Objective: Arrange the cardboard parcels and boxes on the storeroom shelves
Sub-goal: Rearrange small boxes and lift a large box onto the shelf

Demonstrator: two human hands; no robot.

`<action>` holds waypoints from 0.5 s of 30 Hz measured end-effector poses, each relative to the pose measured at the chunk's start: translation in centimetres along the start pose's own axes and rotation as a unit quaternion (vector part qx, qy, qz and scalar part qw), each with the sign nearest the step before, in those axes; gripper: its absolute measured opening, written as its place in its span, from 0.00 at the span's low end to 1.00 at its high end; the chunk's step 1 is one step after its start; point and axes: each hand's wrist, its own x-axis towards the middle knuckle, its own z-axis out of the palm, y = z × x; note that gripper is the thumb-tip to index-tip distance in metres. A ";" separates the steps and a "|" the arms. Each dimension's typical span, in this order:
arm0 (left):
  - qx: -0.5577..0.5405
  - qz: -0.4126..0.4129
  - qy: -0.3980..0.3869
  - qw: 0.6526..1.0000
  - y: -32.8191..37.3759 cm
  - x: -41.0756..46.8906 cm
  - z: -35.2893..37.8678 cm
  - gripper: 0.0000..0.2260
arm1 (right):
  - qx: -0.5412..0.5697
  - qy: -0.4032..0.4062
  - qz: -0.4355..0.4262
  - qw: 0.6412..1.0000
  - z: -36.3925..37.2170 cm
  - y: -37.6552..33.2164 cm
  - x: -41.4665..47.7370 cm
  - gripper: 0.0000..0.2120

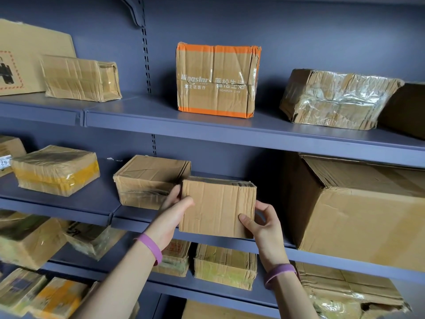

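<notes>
I hold a small plain cardboard parcel (pixel 217 207) upright in front of the middle shelf (pixel 138 223), its lower edge level with the shelf lip. My left hand (pixel 176 211) grips its left edge, thumb on the front face. My right hand (pixel 259 223) pinches its lower right corner. Just behind and to the left lies a taped parcel (pixel 147 178) on that shelf. A large brown box (pixel 358 210) stands to the right.
The upper shelf (pixel 161 122) carries an orange-taped box (pixel 216 80), a taped parcel (pixel 80 78) at left and a crumpled plastic-wrapped one (pixel 333 100) at right. A yellow-taped parcel (pixel 55 170) sits on the middle shelf's left. Several parcels fill the lower shelves.
</notes>
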 end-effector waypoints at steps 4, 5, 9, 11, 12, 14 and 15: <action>-0.025 -0.029 0.051 0.998 0.2 0.7 0.1 0.38 | 0.003 0.005 -0.008 1.000 -0.3 0.5 0.1 0.17; -0.019 -0.026 0.045 0.998 0.4 0.7 0.2 0.32 | 0.006 0.007 -0.008 1.000 -0.4 0.6 0.2 0.17; -0.019 0.027 0.062 0.998 0.7 0.4 0.2 0.23 | 0.020 0.005 -0.018 1.000 -0.5 0.7 0.3 0.18; -0.026 0.051 0.082 0.995 0.6 0.3 0.4 0.22 | 0.025 -0.008 -0.030 0.999 -0.4 0.4 0.2 0.20; -0.031 0.054 0.092 0.994 0.5 0.4 0.4 0.20 | 0.027 -0.016 -0.035 0.999 -0.4 0.2 0.1 0.22; -0.039 0.063 0.097 0.993 0.2 0.5 0.4 0.14 | 0.022 -0.026 -0.033 0.999 -0.2 0.1 -0.2 0.31; -0.042 0.068 0.094 0.992 0.1 0.4 0.4 0.12 | 0.016 -0.023 -0.026 0.999 -0.2 0.1 -0.2 0.36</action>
